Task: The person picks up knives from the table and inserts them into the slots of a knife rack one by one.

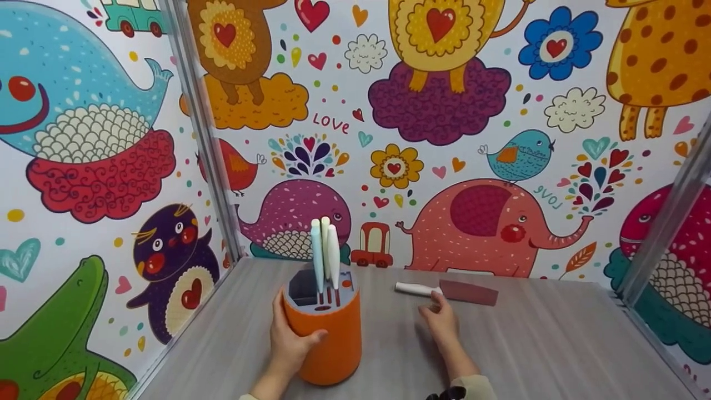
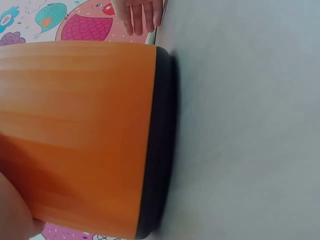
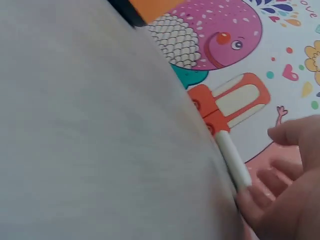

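An orange knife block (image 1: 336,347) with a black base stands upright on the table, and several knives with pale handles (image 1: 333,255) are in its slots. My left hand (image 1: 289,341) grips its left side, thumb across the front; the orange wall fills much of the left wrist view. Farther back to the right lies a cleaver (image 1: 469,292) with a reddish-brown blade and a white handle, flat on the table. Close to that handle (image 3: 233,157) is my right hand (image 1: 442,322), its fingers loosely bent and holding nothing.
The grey wood-grain table (image 1: 533,355) reaches back to a wall (image 1: 344,50) printed with cartoon animals. Similar printed panels close off both sides, with metal posts (image 1: 208,133) at the corners. The block's top has a wide dark opening (image 1: 303,289) left of the knives.
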`<control>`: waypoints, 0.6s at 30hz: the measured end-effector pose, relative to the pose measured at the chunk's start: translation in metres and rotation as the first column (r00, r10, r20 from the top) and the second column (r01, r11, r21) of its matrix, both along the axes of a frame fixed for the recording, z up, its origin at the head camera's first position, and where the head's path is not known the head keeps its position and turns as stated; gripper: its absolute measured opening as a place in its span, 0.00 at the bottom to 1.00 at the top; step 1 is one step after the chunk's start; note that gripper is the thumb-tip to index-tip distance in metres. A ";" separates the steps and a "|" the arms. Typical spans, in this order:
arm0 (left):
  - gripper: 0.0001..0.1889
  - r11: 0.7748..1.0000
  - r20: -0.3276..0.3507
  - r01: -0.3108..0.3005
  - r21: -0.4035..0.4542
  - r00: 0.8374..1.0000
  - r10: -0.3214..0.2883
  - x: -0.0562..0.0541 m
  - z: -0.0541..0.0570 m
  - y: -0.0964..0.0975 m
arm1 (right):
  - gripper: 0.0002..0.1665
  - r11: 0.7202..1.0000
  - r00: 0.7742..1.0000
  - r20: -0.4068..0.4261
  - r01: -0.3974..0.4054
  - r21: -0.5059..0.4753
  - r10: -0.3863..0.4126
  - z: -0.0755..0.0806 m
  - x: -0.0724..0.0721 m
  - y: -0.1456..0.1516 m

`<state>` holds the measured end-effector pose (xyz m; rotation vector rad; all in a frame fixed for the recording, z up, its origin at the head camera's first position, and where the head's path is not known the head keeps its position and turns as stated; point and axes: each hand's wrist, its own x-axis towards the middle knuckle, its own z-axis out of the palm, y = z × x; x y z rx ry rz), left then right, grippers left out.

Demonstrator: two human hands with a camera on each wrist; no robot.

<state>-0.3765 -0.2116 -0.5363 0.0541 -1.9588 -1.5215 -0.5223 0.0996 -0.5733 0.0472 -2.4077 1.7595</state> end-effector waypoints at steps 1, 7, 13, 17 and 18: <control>0.60 1.000 0.006 -0.004 0.004 1.000 0.004 0.000 0.000 0.000 | 0.37 1.000 1.000 -0.007 0.010 0.025 -0.009 0.001 -0.002 0.002; 0.60 1.000 0.064 -0.010 0.023 0.998 0.009 0.002 0.000 0.002 | 0.43 0.988 0.998 -0.038 -0.039 0.149 0.045 -0.001 -0.013 0.007; 0.61 1.000 0.042 -0.008 0.025 0.999 0.007 0.001 -0.003 0.001 | 0.45 0.961 0.990 -0.032 -0.125 0.246 0.137 0.001 -0.024 0.004; 0.60 0.999 0.046 -0.004 0.037 0.999 0.002 0.001 -0.004 0.001 | 0.49 0.949 0.980 -0.012 -0.192 0.249 0.201 0.001 -0.029 0.002; 0.59 0.999 0.052 -0.003 0.037 0.999 0.001 0.002 -0.004 0.001 | 0.49 0.946 0.979 -0.007 -0.197 0.256 0.205 0.000 -0.030 0.002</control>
